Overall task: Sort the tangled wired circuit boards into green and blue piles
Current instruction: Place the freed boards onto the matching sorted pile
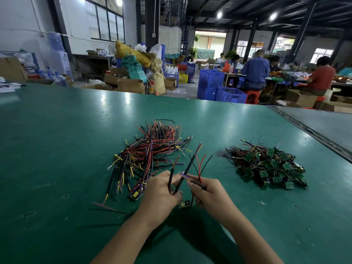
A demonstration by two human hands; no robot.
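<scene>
A tangled heap of red, black, yellow and purple wires with boards [152, 149] lies at the centre of the green table [57, 140]. To the right sits a pile of small green circuit boards [270, 166] with short wires. My left hand [162, 195] grips dark sleeved wires that stick up and away. My right hand [209, 193] pinches red and black wires of the same bundle. A small board with a yellow part [183, 204] hangs between my hands, just above the table. A blue-edged board [137, 196] lies at the heap's near edge.
The table's right edge has a metal strip [308, 128] with a grey surface beyond. Past the far edge stand blue crates [211, 82], cardboard boxes and sacks. Several people sit at tables at the back right.
</scene>
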